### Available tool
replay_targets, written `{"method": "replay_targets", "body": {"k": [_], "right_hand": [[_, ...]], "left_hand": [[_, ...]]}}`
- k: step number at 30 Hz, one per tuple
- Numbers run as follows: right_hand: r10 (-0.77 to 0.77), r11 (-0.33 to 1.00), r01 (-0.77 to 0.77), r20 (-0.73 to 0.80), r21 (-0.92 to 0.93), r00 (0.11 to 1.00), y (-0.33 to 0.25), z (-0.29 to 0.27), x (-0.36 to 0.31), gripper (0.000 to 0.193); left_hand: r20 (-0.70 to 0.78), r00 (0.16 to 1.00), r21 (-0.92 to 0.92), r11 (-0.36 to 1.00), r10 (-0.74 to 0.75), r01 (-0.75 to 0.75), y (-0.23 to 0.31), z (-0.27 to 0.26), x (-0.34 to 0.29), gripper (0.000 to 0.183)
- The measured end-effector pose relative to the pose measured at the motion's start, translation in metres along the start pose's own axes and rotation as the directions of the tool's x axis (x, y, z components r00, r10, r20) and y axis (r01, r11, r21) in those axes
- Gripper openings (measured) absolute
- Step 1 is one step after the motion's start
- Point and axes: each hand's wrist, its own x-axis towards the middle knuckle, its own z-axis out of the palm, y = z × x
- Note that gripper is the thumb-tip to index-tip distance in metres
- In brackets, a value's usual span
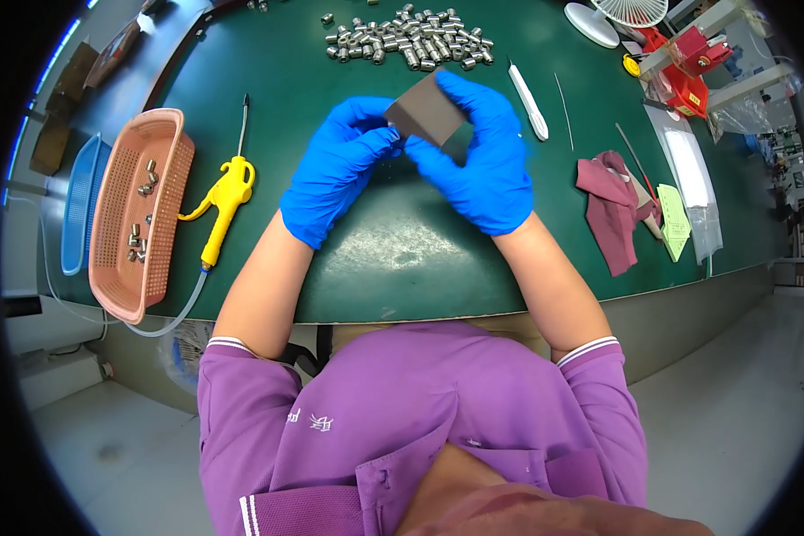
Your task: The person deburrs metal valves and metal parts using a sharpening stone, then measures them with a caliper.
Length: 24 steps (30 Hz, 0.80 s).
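Observation:
Both my hands wear blue gloves and meet over the green table. In my right hand is a grey-brown sanding sponge block, held tilted between thumb and fingers. My left hand is closed in a pinch against the block's left side. A small shiny spot shows at its fingertips, but what they hold is mostly hidden. Just beyond the hands lies a pile of small silver metal cylinders.
A pink basket with several metal cylinders stands left, beside a blue basket. Near it lies a yellow air blow gun. To the right are a white-handled tool, a thin rod, a maroon cloth and a white fan.

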Motion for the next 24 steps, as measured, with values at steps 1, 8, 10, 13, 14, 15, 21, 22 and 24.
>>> {"method": "replay_targets", "body": {"k": [1, 8, 10, 13, 14, 15, 21, 22, 24], "right_hand": [[0.001, 1.000, -0.001, 0.000, -0.002, 1.000, -0.008, 0.000, 0.000, 0.063], [0.117, 0.992, -0.119, 0.049, 0.038, 0.992, -0.006, 0.001, 0.002, 0.062], [0.008, 0.998, -0.014, 0.089, 0.062, 0.996, -0.010, 0.001, -0.001, 0.063], [-0.171, 0.985, 0.163, 0.181, 0.061, 0.968, -0.023, -0.001, -0.001, 0.063], [-0.110, 0.994, 0.108, 0.105, 0.027, 0.988, -0.017, 0.001, 0.001, 0.062], [-0.050, 0.999, 0.050, 0.025, -0.005, 0.998, -0.008, 0.003, 0.003, 0.062], [0.169, 0.985, -0.167, -0.070, 0.039, 0.983, 0.005, -0.003, 0.003, 0.060], [0.050, 0.995, -0.051, 0.005, 0.081, 0.999, -0.004, -0.001, 0.000, 0.060], [-0.121, 0.980, 0.103, 0.095, 0.172, 0.988, -0.016, 0.001, 0.000, 0.059]], "left_hand": [[0.001, 1.000, -0.001, 1.000, -0.001, 0.001, 0.001, 0.002, -0.001, 0.025], [-0.009, 1.000, -0.020, 1.000, 0.004, -0.004, -0.003, -0.008, -0.002, 0.030], [-0.037, 0.999, 0.061, 0.998, -0.028, 0.030, 0.002, 0.001, -0.003, 0.030], [-0.045, 0.995, -0.115, 0.990, -0.086, 0.081, 0.011, 0.005, -0.006, 0.028], [-0.071, 0.997, 0.033, 0.999, -0.027, 0.030, 0.011, 0.008, -0.005, 0.027], [-0.070, 0.997, 0.036, 0.999, -0.026, 0.029, 0.011, 0.006, -0.003, 0.027], [-0.031, 0.999, -0.012, 1.000, -0.016, 0.016, 0.011, 0.006, -0.001, 0.032], [-0.036, 0.999, -0.012, 1.000, -0.014, 0.013, 0.010, 0.008, -0.001, 0.032], [-0.156, 0.987, 0.071, 0.997, 0.027, -0.016, 0.010, 0.011, 0.001, 0.035]]}}
